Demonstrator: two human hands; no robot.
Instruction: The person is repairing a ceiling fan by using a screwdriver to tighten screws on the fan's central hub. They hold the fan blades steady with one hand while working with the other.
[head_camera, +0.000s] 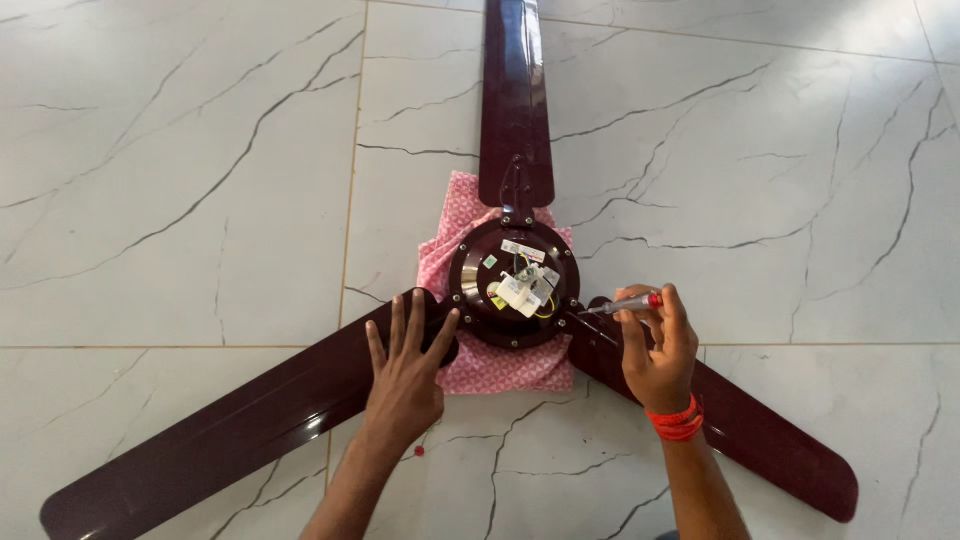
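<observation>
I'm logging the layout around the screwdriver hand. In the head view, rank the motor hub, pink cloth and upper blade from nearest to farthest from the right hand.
From the right hand:
1. Motor hub, just left.
2. Pink cloth, lower left, under the hub.
3. Upper blade, far above.

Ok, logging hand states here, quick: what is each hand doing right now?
Left hand: open, fingers spread, pressing flat on the left fan blade.
Right hand: closed around a screwdriver, its tip at the fan motor.

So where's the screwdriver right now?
In the right hand, right of centre, the screwdriver has its tip at the fan hub's right edge, above the lower-right blade.
</observation>
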